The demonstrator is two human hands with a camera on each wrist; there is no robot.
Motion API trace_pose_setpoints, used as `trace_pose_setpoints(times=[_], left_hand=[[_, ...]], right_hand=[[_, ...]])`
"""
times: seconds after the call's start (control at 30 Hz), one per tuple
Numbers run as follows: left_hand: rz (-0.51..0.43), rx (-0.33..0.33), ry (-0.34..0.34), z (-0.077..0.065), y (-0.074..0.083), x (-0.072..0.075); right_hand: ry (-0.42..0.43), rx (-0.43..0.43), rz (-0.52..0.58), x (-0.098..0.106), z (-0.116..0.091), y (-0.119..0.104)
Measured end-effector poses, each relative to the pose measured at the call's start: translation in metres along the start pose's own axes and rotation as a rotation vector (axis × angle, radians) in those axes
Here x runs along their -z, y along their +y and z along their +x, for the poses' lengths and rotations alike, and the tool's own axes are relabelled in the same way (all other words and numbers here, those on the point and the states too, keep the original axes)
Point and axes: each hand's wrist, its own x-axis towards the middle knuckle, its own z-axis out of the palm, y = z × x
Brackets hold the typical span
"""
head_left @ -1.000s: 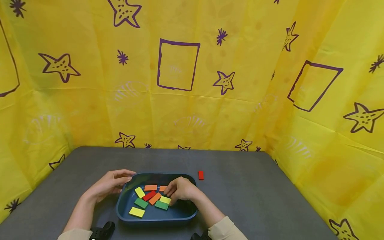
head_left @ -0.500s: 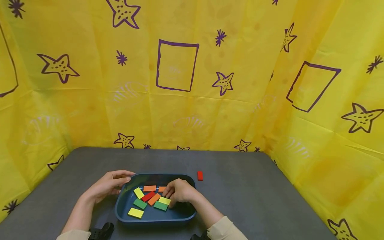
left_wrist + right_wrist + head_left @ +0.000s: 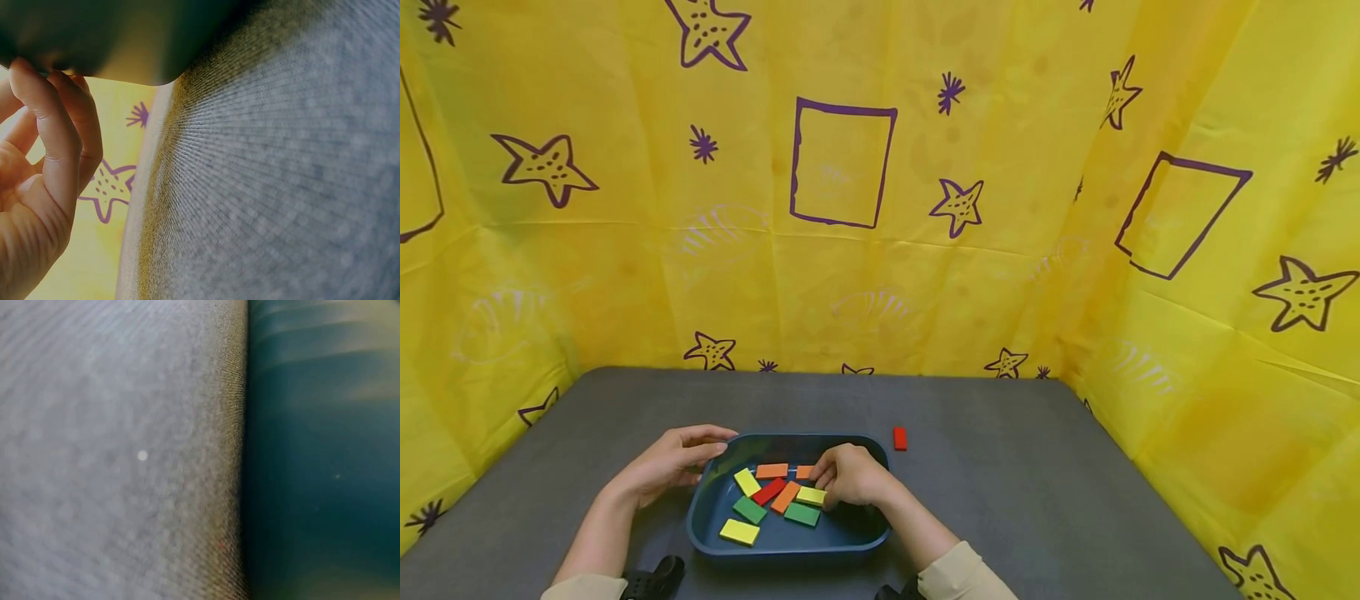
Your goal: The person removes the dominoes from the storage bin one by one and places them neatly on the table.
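Observation:
A dark blue tray with rounded corners holds several small flat rectangular blocks. My left hand holds the tray's far left corner; in the left wrist view its bent fingers meet the tray's outer wall. Inside the tray, my right hand pinches a yellow block at its right end, and the block is tilted. Partly hidden behind the right fingers lies an orange block. The right wrist view shows only the tray's side and grey cloth, no hand.
Beyond the tray's far right corner, a red block lies on the grey tabletop. Other blocks in the tray include a red one, a green one and a yellow one. Yellow patterned cloth surrounds the table.
The yellow block at my right fingertips has tilted and shifted slightly upward in the view. Nearby orange and red blocks have slid slightly left. My left hand stays at the tray's corner.

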Motion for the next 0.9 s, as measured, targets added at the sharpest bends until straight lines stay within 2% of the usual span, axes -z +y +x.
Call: trace_pose_setpoints(times=[0.23, 0.53, 0.9], left_hand=[[0.004, 0.002, 0.005, 0.0, 0.001, -0.001], [0.0, 0.0, 0.0, -0.001, 0.002, 0.0], [0.01, 0.01, 0.0, 0.001, 0.001, 0.0]], right_hand=[[0.027, 0.023, 0.005, 0.0, 0.0, 0.001], [0.078, 0.099, 0.015, 0.005, 0.0, 0.002], [0.12, 0.134, 0.111, 0.018, -0.006, -0.001]])
